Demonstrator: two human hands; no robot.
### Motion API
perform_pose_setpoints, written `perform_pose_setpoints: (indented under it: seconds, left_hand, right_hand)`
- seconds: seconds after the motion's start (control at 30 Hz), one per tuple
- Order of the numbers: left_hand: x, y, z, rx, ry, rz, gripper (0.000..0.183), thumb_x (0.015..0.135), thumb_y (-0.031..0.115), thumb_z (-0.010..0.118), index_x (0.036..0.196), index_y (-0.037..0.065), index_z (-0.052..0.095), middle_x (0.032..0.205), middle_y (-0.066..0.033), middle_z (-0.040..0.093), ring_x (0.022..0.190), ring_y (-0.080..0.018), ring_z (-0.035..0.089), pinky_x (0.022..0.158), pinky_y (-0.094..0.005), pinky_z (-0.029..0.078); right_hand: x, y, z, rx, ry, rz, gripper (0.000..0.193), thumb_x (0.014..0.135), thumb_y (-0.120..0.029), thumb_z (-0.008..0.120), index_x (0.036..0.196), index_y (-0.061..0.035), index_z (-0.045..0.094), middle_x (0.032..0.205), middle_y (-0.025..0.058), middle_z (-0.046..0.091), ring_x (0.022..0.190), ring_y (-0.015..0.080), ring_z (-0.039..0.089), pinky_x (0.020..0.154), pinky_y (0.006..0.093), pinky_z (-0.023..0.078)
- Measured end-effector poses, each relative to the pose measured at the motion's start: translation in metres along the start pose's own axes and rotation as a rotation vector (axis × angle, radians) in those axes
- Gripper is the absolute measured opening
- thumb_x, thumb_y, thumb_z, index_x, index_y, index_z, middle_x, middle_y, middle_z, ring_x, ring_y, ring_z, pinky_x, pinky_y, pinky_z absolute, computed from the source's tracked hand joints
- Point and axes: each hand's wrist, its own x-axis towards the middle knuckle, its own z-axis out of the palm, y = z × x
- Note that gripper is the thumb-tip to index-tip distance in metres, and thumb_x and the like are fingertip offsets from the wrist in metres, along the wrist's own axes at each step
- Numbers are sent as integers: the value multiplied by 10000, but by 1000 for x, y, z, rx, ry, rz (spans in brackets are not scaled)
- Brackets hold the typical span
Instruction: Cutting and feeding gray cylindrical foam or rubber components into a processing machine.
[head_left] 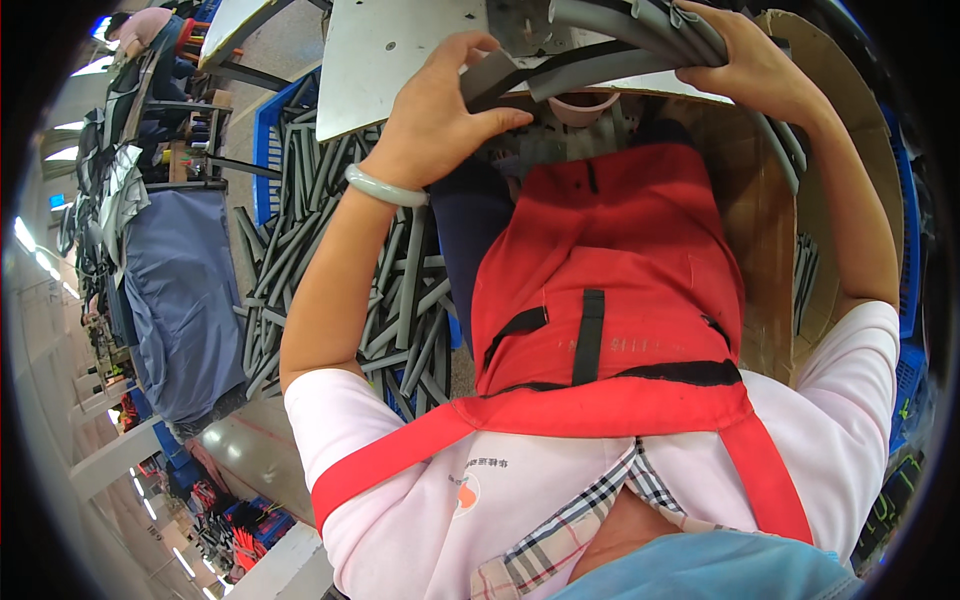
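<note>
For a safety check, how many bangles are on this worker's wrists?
1: the pale bangle, around the wrist of the left hand. The right hand, holding grey strips, has a bare wrist.

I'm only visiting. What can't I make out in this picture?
In the head view:
Upper ends of the grey strips in the right hand: cut off by the top edge.
Rest of the white table: cut off by that same edge.
Bottom of the blue basket: hidden under the heap of loose strips.
Distant worker's hands: too small to tell.
</note>
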Motion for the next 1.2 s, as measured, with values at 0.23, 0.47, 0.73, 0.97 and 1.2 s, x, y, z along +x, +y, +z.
perform_pose_setpoints:
  seconds: [0.23, 0.47, 0.73, 0.97, 1.2]
  left_hand:
    - [-6, -1, 16, 11, 28, 166, 356, 818, 141, 715, 1137, 28, 604, 952, -107, 591, 792, -248, 590, 697, -347, 472]
    - [32, 12, -35, -585, -126, -291, 272, 851, 207, 722, 997, -23, 708, 762, -32, 662, 692, -72, 571, 614, -209, 455]
    - [65, -25, -25, -432, 19, -244, 269, 841, 196, 737, 1009, -14, 716, 719, -3, 626, 601, -51, 482, 517, -198, 335]
    - [78, -38, -26, -463, 11, -313, 260, 830, 191, 739, 996, -8, 724, 739, -20, 642, 605, -61, 495, 522, -200, 353]
    - [82, -39, -26, -535, 52, -265, 250, 826, 181, 737, 981, -15, 726, 719, -30, 637, 582, -71, 489, 517, -208, 362]
  right_hand:
    - [-20, -26, -36, -7, 72, 36, 373, 664, -163, 752, 944, 4, 570, 832, 143, 616, 777, 234, 599, 708, 344, 462]
    - [-1, 25, -29, 46, 98, 73, 339, 695, -186, 750, 913, -8, 561, 747, 41, 555, 745, 139, 517, 707, 310, 449]
    - [33, 33, -18, 247, 61, 66, 271, 734, -190, 718, 885, -38, 553, 723, 24, 571, 690, 116, 536, 635, 305, 450]
    - [43, 29, -22, 294, 16, 150, 272, 730, -185, 720, 891, -39, 555, 716, 22, 570, 679, 124, 546, 628, 304, 454]
    - [51, 44, -21, 274, 102, 130, 281, 713, -165, 731, 902, -27, 573, 718, 26, 583, 709, 130, 573, 668, 289, 464]
